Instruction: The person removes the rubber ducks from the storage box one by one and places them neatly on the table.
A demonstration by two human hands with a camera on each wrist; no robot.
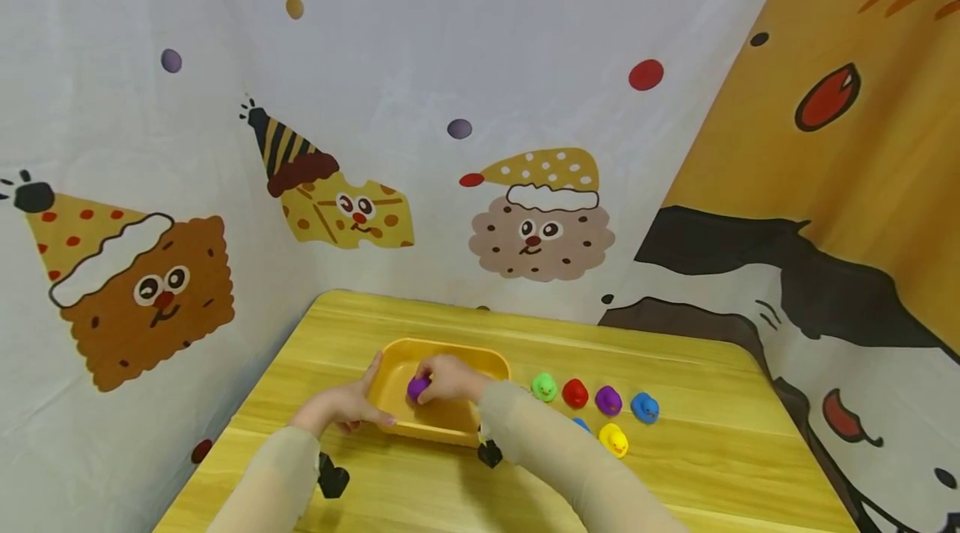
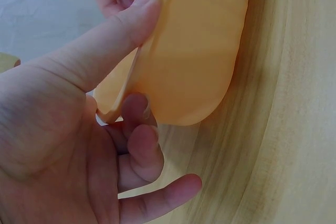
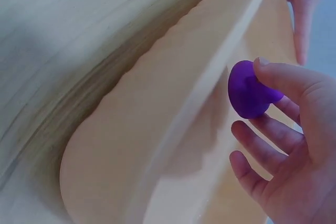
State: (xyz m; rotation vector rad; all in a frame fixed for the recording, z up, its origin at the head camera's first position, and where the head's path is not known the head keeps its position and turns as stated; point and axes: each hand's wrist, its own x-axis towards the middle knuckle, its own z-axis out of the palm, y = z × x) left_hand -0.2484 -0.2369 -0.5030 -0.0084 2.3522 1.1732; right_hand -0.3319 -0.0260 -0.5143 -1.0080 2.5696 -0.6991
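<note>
A shallow yellow plastic tray [image 1: 487, 359] stands on the wooden table. My left hand [image 1: 348, 404] holds its left end, the thumb lying on the near rim and the index finger stretched up along the outer side. In the left wrist view that thumb presses the tray's rim, while the other fingers curl loosely beside the wall. Over the tray's inside, my right hand [image 1: 448, 379] pinches a small purple toy duck [image 3: 247, 90] between thumb and fingers. The last two fingers stay loosely bent, away from the duck. Whether the duck touches the tray floor I cannot tell.
Right of the tray lie toy ducks: green [image 1: 544, 387], red [image 1: 575, 394], purple [image 1: 608, 400], blue [image 1: 645, 408] and yellow [image 1: 613, 439]. Another blue duck [image 1: 581, 425] is partly hidden by the right sleeve [image 1: 555, 454]. A printed cloth [image 1: 420, 57] hangs behind the table.
</note>
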